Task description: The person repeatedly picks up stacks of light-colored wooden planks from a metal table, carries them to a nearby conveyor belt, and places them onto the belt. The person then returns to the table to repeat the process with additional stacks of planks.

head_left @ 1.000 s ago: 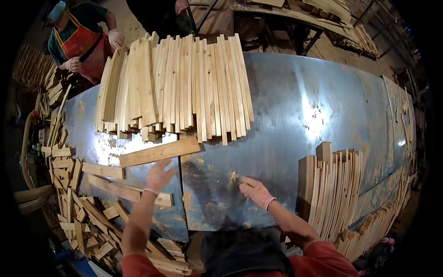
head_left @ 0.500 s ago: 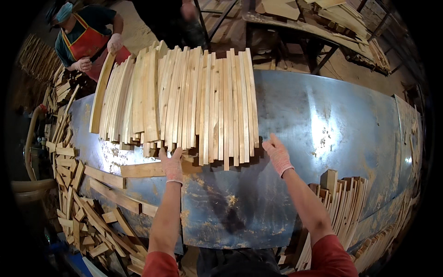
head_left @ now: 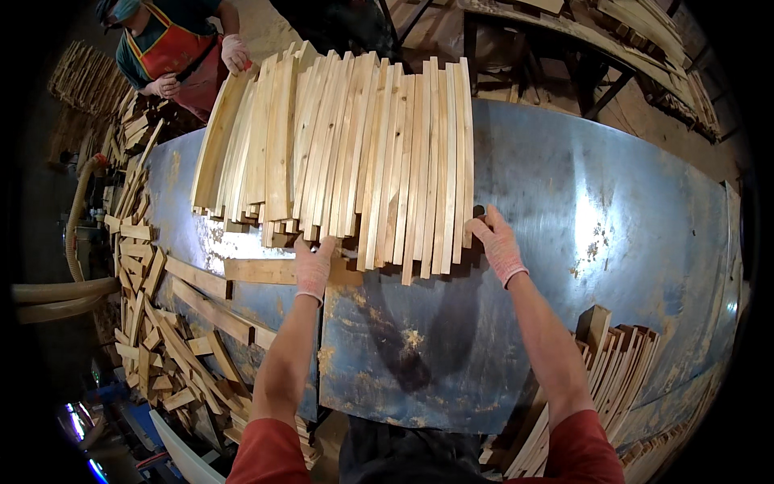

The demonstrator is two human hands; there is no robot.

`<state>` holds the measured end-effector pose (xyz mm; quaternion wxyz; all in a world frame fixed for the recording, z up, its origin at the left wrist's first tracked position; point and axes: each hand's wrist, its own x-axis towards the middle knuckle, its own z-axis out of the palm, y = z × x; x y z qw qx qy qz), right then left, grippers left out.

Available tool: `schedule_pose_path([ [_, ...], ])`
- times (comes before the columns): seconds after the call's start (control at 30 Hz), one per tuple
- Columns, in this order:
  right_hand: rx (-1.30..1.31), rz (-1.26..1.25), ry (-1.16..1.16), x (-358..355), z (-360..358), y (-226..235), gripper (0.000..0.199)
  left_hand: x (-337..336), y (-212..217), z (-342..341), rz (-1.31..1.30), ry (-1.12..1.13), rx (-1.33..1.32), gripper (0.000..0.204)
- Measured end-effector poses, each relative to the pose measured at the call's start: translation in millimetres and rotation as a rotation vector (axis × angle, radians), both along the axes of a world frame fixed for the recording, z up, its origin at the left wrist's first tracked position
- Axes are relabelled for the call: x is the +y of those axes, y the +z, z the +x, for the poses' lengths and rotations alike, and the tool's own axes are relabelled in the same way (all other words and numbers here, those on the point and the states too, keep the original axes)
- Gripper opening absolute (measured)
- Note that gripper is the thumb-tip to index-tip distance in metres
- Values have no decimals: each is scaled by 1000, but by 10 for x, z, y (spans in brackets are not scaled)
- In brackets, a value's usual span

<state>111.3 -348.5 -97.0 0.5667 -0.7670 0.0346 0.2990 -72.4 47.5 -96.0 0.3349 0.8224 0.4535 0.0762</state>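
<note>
A wide row of pale wooden slats (head_left: 387,169) lies side by side on a metal-topped table, their near ends uneven. At the near edge of the row, my left hand (head_left: 314,268), in a light knitted glove, has thumb and fingers apart against the slat ends. My right hand (head_left: 498,248), gloved alike, is at the row's lower right corner, its thumb by the outermost slat and its fingers stretched out. A small dark spot shows by its fingertips; I cannot make out what it is. Beneath my left hand lies a loose flat board (head_left: 260,271).
The metal table (head_left: 532,177) extends right. Offcuts (head_left: 153,347) pile up at the left, beside loose boards (head_left: 211,313). More slats (head_left: 617,363) stand near my right forearm. Across the table, a co-worker in a red apron (head_left: 173,52) has a gloved hand (head_left: 235,53) at the row's far left end.
My right hand has come in against the row's right corner. The leftmost slat, by the co-worker's hand, now sits closer against the others. The whole view has shifted slightly.
</note>
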Motion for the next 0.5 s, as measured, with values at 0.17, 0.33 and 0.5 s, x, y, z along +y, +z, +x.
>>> schedule_pose_path([
  [0.17,-40,-49,-29,-37,-14,91,75,-506,482,-520,321,-386,321,62],
  [0.33,-34,59,-123,-66,-46,-122,72,31,440,-1713,426,-466,602,64],
  [0.5,-51,55,-118,-78,-41,-95,74,440,771,-1936,188,-288,959,60],
])
